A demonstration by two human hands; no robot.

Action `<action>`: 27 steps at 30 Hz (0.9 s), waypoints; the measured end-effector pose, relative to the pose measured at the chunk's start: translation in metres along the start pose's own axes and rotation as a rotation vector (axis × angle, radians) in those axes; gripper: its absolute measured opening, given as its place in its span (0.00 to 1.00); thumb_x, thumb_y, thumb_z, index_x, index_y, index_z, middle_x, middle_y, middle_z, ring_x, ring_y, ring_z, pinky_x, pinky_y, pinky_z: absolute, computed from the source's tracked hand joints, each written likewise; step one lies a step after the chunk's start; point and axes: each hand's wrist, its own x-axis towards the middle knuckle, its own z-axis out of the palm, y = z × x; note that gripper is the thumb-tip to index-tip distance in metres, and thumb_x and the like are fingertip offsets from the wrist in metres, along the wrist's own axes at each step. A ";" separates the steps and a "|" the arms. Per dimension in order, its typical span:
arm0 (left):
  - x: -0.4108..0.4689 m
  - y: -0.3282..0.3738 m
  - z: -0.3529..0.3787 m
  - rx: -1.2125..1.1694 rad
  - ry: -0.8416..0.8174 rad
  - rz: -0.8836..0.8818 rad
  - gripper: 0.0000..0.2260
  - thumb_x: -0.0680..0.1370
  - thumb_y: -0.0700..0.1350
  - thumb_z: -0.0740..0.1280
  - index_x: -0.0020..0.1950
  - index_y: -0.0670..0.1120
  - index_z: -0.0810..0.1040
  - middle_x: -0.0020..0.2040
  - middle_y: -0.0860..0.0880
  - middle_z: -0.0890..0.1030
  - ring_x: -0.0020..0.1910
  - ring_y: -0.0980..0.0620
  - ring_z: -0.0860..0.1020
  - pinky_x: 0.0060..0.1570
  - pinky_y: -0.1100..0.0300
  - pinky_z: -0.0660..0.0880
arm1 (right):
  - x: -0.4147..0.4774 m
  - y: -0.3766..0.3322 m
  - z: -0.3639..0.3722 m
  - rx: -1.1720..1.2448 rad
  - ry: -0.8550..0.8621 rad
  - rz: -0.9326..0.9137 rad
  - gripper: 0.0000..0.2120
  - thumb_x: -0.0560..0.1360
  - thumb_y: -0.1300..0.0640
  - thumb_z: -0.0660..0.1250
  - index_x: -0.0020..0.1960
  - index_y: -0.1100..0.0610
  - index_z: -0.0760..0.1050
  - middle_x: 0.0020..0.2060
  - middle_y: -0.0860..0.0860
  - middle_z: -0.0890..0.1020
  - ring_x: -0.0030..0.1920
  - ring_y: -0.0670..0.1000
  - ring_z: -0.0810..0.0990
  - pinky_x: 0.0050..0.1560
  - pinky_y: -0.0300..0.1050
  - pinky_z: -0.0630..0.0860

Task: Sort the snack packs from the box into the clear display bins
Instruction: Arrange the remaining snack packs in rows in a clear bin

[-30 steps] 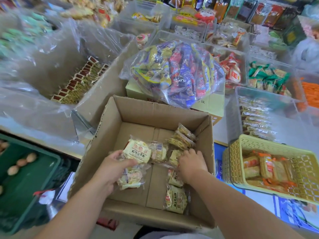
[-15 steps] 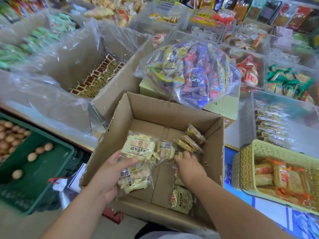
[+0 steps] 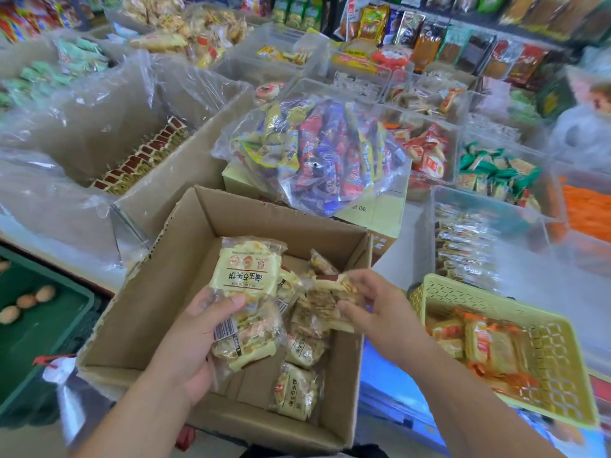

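The right hand (image 3: pixel 380 312), which half a second ago was reaching down among the packs on the box floor, is now raised. Its grip is closed in a pinch on a small bunch of clear-wrapped snack packs (image 3: pixel 330 292) above the cardboard box (image 3: pixel 158 309). The left hand (image 3: pixel 198 328) is also higher, its grip closed with the thumb across a stack of yellow packs (image 3: pixel 246 272), just left of the right hand's bunch. Two or three loose packs (image 3: pixel 294 391) lie on the box floor. Both hands look loaded, so the carry comes next. The likeliest target is a clear display bin (image 3: pixel 489 201) far right, beyond the yellow basket (image 3: pixel 496 297).
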 end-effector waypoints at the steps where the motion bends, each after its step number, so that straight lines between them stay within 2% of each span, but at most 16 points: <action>1: -0.003 -0.004 0.009 -0.004 0.008 0.010 0.13 0.67 0.45 0.77 0.51 0.53 0.86 0.56 0.40 0.86 0.50 0.39 0.87 0.37 0.47 0.83 | -0.004 0.004 -0.011 0.077 0.023 -0.016 0.13 0.76 0.58 0.74 0.56 0.45 0.78 0.41 0.38 0.85 0.34 0.40 0.81 0.37 0.34 0.77; 4: -0.014 -0.021 0.040 -0.031 0.046 0.043 0.14 0.66 0.45 0.77 0.51 0.51 0.86 0.56 0.39 0.86 0.48 0.38 0.87 0.36 0.46 0.83 | -0.015 0.018 -0.044 0.186 0.033 -0.082 0.08 0.75 0.60 0.75 0.45 0.46 0.82 0.32 0.40 0.80 0.34 0.41 0.77 0.38 0.33 0.72; 8: -0.028 -0.052 0.092 -0.066 0.100 0.080 0.12 0.66 0.45 0.76 0.49 0.54 0.87 0.53 0.41 0.87 0.45 0.40 0.87 0.33 0.47 0.83 | -0.023 0.044 -0.094 0.339 0.025 -0.020 0.04 0.78 0.57 0.71 0.50 0.51 0.85 0.38 0.44 0.84 0.37 0.42 0.78 0.37 0.32 0.72; 10: -0.031 -0.067 0.120 -0.085 0.109 0.106 0.13 0.65 0.45 0.77 0.49 0.53 0.87 0.54 0.41 0.87 0.45 0.40 0.87 0.33 0.47 0.83 | -0.025 0.059 -0.118 0.349 0.059 0.009 0.07 0.80 0.52 0.67 0.51 0.50 0.84 0.38 0.46 0.84 0.36 0.41 0.77 0.37 0.34 0.72; 11: -0.031 -0.074 0.134 -0.088 0.106 0.118 0.15 0.65 0.45 0.77 0.50 0.52 0.87 0.54 0.41 0.87 0.46 0.40 0.87 0.33 0.47 0.83 | -0.025 0.067 -0.130 0.393 0.061 0.049 0.09 0.82 0.50 0.65 0.51 0.46 0.85 0.40 0.47 0.85 0.37 0.42 0.80 0.38 0.37 0.76; 13: -0.029 -0.088 0.161 -0.085 0.105 0.142 0.16 0.67 0.43 0.76 0.54 0.50 0.85 0.55 0.40 0.87 0.47 0.38 0.87 0.34 0.45 0.83 | -0.025 0.081 -0.153 0.543 0.012 0.146 0.12 0.83 0.49 0.61 0.53 0.44 0.85 0.45 0.53 0.87 0.44 0.53 0.86 0.47 0.54 0.84; 15: -0.028 -0.099 0.186 -0.081 0.113 0.171 0.18 0.68 0.43 0.74 0.58 0.50 0.84 0.55 0.40 0.87 0.46 0.38 0.87 0.33 0.45 0.83 | -0.026 0.096 -0.175 0.609 -0.012 0.178 0.13 0.84 0.47 0.60 0.54 0.45 0.84 0.48 0.57 0.87 0.49 0.60 0.87 0.50 0.64 0.83; 18: -0.027 -0.111 0.219 -0.052 0.121 0.211 0.18 0.66 0.44 0.75 0.55 0.53 0.86 0.57 0.43 0.86 0.50 0.40 0.87 0.38 0.45 0.83 | -0.026 0.117 -0.209 0.639 0.000 0.160 0.13 0.83 0.45 0.60 0.59 0.45 0.83 0.51 0.56 0.87 0.51 0.59 0.86 0.47 0.59 0.84; 20: -0.025 -0.115 0.238 -0.034 0.128 0.241 0.19 0.64 0.45 0.76 0.55 0.53 0.86 0.58 0.43 0.86 0.51 0.41 0.87 0.38 0.46 0.83 | -0.021 0.133 -0.228 0.658 0.020 0.158 0.13 0.84 0.48 0.60 0.60 0.47 0.82 0.53 0.54 0.86 0.53 0.57 0.86 0.47 0.55 0.85; 22: -0.021 -0.116 0.254 -0.026 0.140 0.261 0.18 0.64 0.46 0.76 0.53 0.53 0.86 0.57 0.43 0.86 0.50 0.41 0.87 0.37 0.47 0.83 | -0.014 0.149 -0.245 0.667 0.066 0.180 0.11 0.84 0.54 0.61 0.60 0.51 0.82 0.55 0.53 0.86 0.54 0.54 0.85 0.51 0.54 0.84; 25: -0.009 -0.117 0.278 -0.023 0.154 0.267 0.16 0.66 0.44 0.74 0.54 0.52 0.86 0.56 0.43 0.87 0.48 0.42 0.87 0.35 0.48 0.83 | -0.001 0.165 -0.268 0.677 0.137 0.188 0.10 0.84 0.59 0.62 0.54 0.52 0.83 0.48 0.50 0.85 0.44 0.48 0.83 0.49 0.49 0.83; 27: 0.002 -0.116 0.295 -0.030 0.154 0.256 0.16 0.68 0.42 0.73 0.55 0.51 0.85 0.56 0.42 0.87 0.46 0.41 0.87 0.34 0.48 0.83 | 0.008 0.171 -0.284 0.669 0.170 0.176 0.11 0.83 0.58 0.63 0.50 0.51 0.84 0.43 0.47 0.83 0.41 0.47 0.81 0.48 0.49 0.84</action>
